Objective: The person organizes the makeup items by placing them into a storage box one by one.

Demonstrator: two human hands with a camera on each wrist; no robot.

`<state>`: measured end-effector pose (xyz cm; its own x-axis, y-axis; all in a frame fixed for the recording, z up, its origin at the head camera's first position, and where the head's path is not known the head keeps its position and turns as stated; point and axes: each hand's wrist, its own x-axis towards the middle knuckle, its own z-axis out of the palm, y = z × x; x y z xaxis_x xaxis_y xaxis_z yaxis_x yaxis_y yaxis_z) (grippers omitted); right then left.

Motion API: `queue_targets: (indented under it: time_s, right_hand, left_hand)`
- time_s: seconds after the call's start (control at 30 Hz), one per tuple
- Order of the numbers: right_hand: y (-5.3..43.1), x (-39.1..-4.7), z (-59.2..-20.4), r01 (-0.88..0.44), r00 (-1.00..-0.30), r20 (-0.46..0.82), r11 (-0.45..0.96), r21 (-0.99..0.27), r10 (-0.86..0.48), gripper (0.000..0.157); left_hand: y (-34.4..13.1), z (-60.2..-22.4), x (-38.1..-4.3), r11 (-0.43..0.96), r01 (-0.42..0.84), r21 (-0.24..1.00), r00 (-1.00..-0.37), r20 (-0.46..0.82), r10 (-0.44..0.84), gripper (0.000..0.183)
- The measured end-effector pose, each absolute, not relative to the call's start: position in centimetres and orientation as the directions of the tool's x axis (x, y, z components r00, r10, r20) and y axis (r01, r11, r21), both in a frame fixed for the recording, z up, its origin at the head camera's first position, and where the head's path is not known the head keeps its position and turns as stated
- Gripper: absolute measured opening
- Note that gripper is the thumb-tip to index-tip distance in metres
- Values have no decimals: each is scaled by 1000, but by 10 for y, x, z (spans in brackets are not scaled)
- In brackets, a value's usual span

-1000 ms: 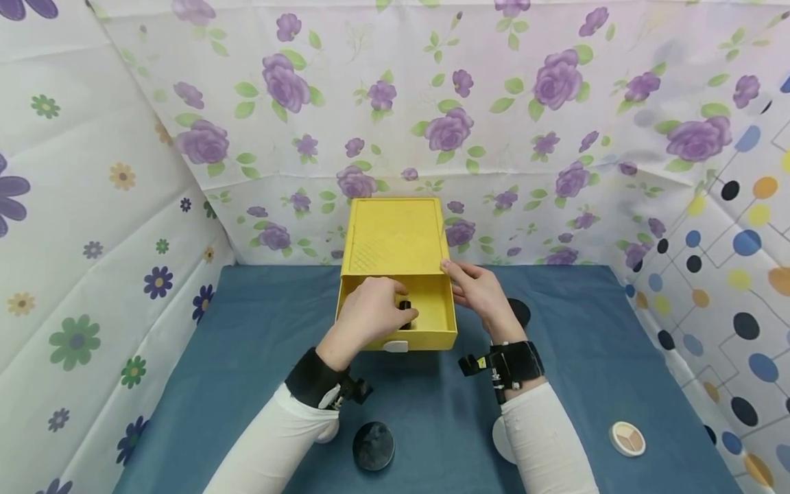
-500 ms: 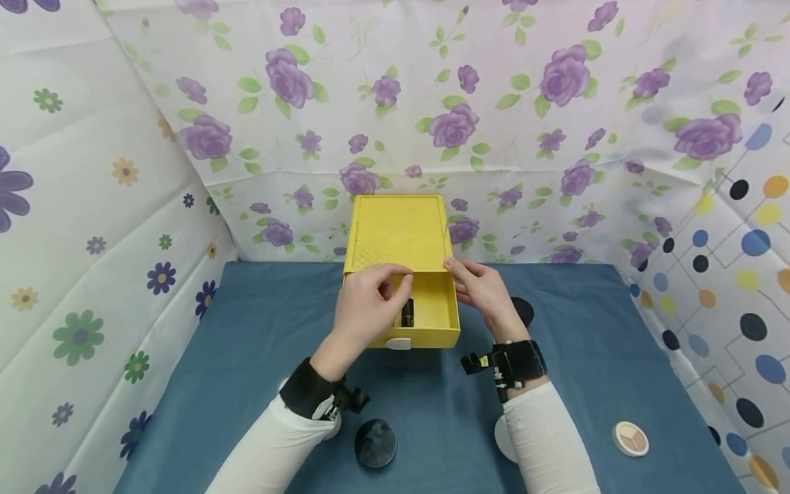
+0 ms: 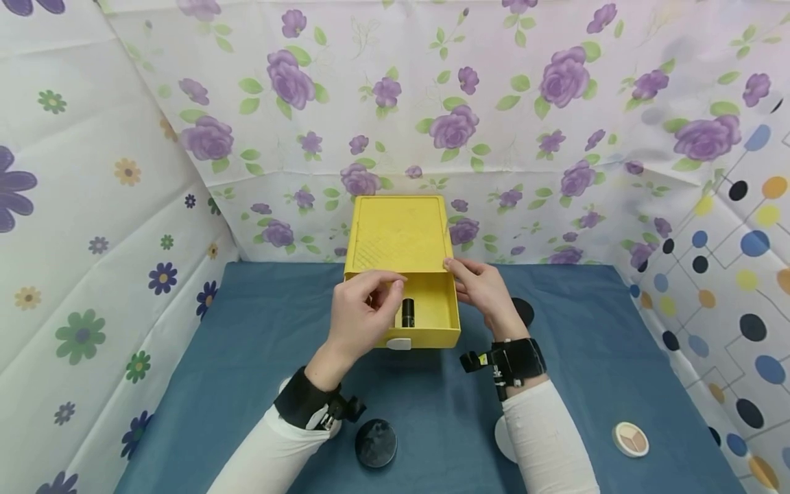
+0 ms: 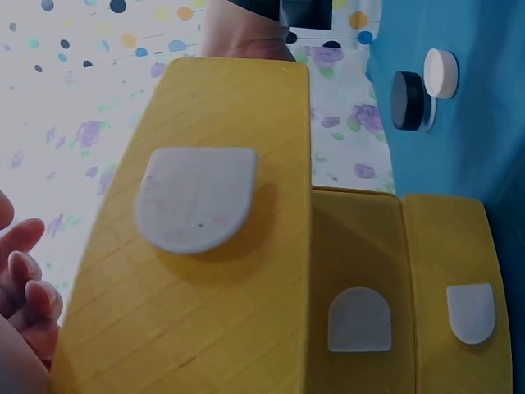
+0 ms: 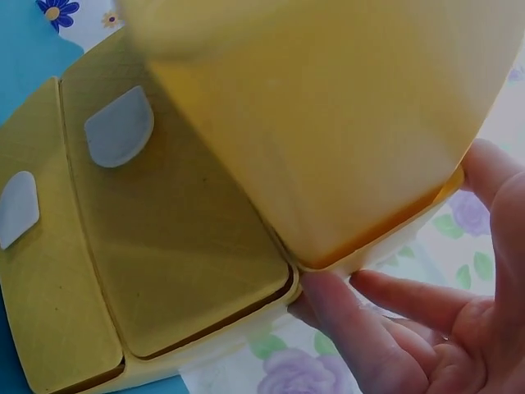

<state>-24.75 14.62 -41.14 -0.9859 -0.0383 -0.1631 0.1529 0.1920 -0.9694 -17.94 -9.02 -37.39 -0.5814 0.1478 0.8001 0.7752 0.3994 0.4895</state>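
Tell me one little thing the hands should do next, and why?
Probably the left hand should move away from above the open drawer. The black tube is inside, and I see nothing in that hand's fingers. With it out of the way, the drawer could slide shut while the right hand steadies the yellow cabinet.

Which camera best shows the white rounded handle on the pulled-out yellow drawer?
The left wrist view: the white rounded handle appears large and clear. The head view shows it small, from above, on the yellow drawer. The right wrist view misses it, showing white handles of two closed yellow drawers instead.
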Motion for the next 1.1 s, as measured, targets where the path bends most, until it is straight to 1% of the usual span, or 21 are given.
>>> queue_targets:
  time_s: [0.13, 0.27, 0.33, 0.4, 0.47, 0.53, 0.57, 0.63, 0.73, 0.83, 0.97, 1.1]
  right_hand:
    - [144, -247, -409, 153, -985, -166, 187, -970, -55, 82]
    - [144, -247, -406, 156, -984, -171, 202, -967, -59, 81]
    - [143, -247, -406, 152, -985, -167, 213, -965, -53, 82]
    - [143, -247, -405, 146, -986, -159, 220, -965, -46, 83]
    - [143, -247, -405, 139, -987, -152, 223, -965, -44, 83]
    - [142, -247, -406, 135, -988, -149, 224, -965, -48, 84]
    - [141, -247, -407, 134, -988, -148, 224, -965, -47, 84]
    - [141, -247, -407, 136, -988, -150, 228, -964, -45, 84]
    - [141, -247, -408, 141, -988, -153, 240, -960, -32, 84]
    - [142, -247, -409, 148, -987, -160, 247, -958, -29, 85]
    - [144, -245, -410, 151, -986, -165, 236, -960, -38, 86]
    - [144, -245, -410, 162, -984, -174, 240, -957, -30, 87]
  left_hand:
    - [-98, -377, -166, 343, 796, 498, -560, 821, 108, 12]
    - [-105, -383, -144, 308, 810, 499, -551, 828, 108, 13]
    - [-108, -388, -133, 285, 800, 528, -579, 804, 137, 13]
    - [-109, -394, -123, 254, 761, 597, -643, 746, 172, 14]
    - [-110, -401, -114, 201, 668, 716, -744, 634, 213, 14]
    - [-111, -407, -106, 149, 523, 839, -841, 480, 252, 14]
    - [-111, -410, -103, 122, 434, 893, -879, 390, 274, 14]
    - [-110, -417, -98, 73, 239, 968, -927, 205, 315, 17]
    - [-108, -428, -98, 22, 14, 1000, -931, 5, 365, 28]
    - [-105, -438, -101, -6, -119, 993, -912, -107, 397, 38]
    - [-102, -447, -107, -21, -193, 981, -904, -169, 393, 46]
    - [-97, -449, -113, -46, -199, 979, -924, -171, 342, 53]
